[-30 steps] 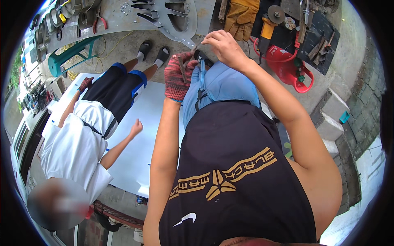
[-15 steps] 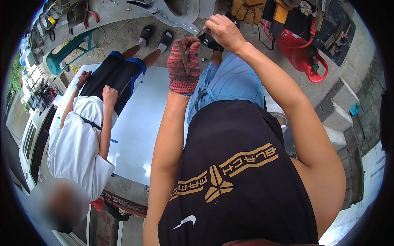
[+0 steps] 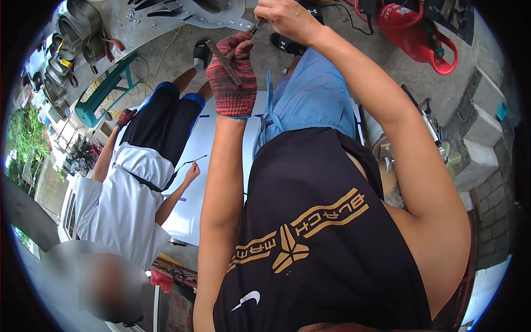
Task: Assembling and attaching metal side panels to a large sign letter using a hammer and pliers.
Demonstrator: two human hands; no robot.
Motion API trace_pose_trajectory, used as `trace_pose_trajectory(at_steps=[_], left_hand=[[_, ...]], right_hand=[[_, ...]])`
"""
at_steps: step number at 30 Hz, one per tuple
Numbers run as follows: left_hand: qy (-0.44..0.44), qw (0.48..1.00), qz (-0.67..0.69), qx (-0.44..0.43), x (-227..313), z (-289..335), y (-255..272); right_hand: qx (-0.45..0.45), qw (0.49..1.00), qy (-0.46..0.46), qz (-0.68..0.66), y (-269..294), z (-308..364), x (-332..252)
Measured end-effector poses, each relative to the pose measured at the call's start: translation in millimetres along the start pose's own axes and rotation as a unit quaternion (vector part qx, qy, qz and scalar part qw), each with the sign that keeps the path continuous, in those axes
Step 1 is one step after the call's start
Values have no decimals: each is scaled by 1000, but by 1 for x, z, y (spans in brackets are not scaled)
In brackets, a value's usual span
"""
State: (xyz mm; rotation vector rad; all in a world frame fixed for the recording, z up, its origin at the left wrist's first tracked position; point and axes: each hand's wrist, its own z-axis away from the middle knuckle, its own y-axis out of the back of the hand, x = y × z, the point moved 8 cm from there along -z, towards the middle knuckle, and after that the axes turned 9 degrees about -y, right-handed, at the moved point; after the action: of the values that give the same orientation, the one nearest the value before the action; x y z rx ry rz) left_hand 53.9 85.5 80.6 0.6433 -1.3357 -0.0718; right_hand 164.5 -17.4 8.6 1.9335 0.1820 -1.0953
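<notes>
My left hand, in a red and black knit glove, is closed around a flat, rusty-looking metal strip that slants across the glove. Bare and pinched shut, my right hand is just beyond and to the right of the glove. A thin dark piece spans the small gap between my fingertips and the glove; its kind is too small to make out. Both hands are beside the near edge of a curved grey sheet-metal part, at the top of the view.
On the left, a co-worker in a white shirt stands near a green stool. Bent metal pieces and red-handled pliers lie on the work table. A red tank and concrete steps are at the right.
The view has shifted, and my hands appear higher and farther left, still close together. The metal strip tilts more. The co-worker's near hand has left the thigh and now holds a thin dark strap.
</notes>
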Motion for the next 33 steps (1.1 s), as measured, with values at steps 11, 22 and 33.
trace_pose_trajectory(at_steps=[11,22,33], left_hand=[[-2,993,-62,-102,15,-8,-5],[-98,994,26,-51,37,16,20],[-121,987,82,-66,27,6,14]], right_hand=[[-13,1000,22,12,-3,3,6],[-16,1000,2,12,-6,-1,3],[-27,1000,-4,12,-6,-1,-1]])
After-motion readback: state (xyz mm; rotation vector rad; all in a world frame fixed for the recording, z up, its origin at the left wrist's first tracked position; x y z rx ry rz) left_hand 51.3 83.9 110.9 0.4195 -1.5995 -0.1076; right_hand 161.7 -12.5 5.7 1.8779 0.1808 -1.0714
